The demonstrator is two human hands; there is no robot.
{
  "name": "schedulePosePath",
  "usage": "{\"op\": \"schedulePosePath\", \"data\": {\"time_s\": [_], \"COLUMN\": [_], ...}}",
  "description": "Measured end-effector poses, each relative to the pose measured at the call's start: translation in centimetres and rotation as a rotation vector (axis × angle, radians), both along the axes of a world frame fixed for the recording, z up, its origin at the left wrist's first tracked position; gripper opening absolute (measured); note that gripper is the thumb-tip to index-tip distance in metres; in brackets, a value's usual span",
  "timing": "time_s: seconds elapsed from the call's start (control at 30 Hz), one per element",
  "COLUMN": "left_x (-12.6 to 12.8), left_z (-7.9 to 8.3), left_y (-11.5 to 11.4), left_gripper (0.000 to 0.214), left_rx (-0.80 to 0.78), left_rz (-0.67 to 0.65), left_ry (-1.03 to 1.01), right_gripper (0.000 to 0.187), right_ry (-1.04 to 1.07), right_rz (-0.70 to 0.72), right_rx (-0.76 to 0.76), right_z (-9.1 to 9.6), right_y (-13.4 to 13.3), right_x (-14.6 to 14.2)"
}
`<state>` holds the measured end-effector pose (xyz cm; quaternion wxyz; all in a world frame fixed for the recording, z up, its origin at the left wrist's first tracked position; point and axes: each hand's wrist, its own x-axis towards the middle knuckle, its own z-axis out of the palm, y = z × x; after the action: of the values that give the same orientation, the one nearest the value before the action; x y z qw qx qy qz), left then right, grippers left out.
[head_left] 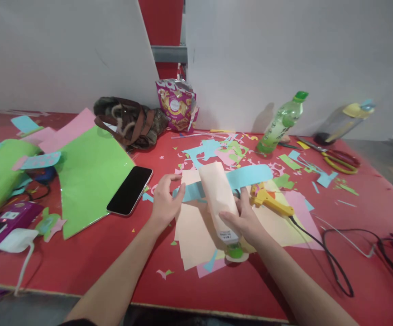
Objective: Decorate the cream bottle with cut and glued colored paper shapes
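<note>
My right hand (245, 220) is wrapped round a bottle covered in peach paper (218, 192), which lies tilted on the table with its green cap (235, 252) toward me. My left hand (165, 201) pinches the left end of a light-blue paper strip (247, 176) that runs behind the wrapped bottle. Under both hands lie peach paper sheets (192, 233). A yellow glue gun (267, 199) rests just right of my right hand, its black cord (332, 262) trailing right.
A black phone (130, 190) lies on green paper (88, 176) to the left. A green drink bottle (280, 122), a snack bag (176, 104), a brown bag (128, 120) and scissors (339, 159) stand further back. Paper scraps litter the red table (98, 253).
</note>
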<state>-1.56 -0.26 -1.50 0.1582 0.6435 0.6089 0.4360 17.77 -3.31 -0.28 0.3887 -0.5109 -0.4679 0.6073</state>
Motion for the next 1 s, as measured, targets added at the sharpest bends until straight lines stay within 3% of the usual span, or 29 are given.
{"op": "schedulePosePath", "data": {"time_s": [0.1,0.17,0.33,0.5,0.63,0.73,0.83,1.0], "left_x": [0.3,0.4,0.3,0.5,1.3,2.1,2.8,3.1], "left_z": [-0.1,-0.1,-0.2,-0.1,0.1,-0.1,-0.5,-1.5], "left_y": [-0.1,-0.1,-0.1,-0.4,-1.1,-1.8,-2.3,-2.6], "left_gripper": [0.012,0.013,0.014,0.015,0.014,0.018,0.028,0.039], "left_rx": [0.05,0.074,0.121,0.112,-0.147,-0.285,-0.293,-0.182], "left_rz": [-0.023,-0.022,0.011,-0.027,-0.254,-0.405,-0.453,-0.393], "left_ry": [0.082,0.109,0.11,0.122,0.123,0.071,0.023,0.049], "right_gripper": [0.109,0.112,0.091,0.068,0.044,0.037,0.034,0.038], "right_ry": [0.039,0.094,0.215,-0.046,-0.229,-0.343,-0.332,-0.157], "right_rz": [-0.095,-0.146,-0.305,-0.502,-0.373,-0.212,-0.113,-0.014], "right_rx": [-0.045,-0.046,0.044,0.074,0.227,0.344,0.33,0.34], "right_z": [-0.3,-0.8,-2.3,-2.5,-2.1,-2.0,-2.1,-2.7], "right_y": [0.1,0.4,1.2,1.3,0.5,-0.1,-0.4,-0.3], "right_x": [-0.3,-0.4,0.1,0.6,0.2,-0.3,-0.6,-1.2]}}
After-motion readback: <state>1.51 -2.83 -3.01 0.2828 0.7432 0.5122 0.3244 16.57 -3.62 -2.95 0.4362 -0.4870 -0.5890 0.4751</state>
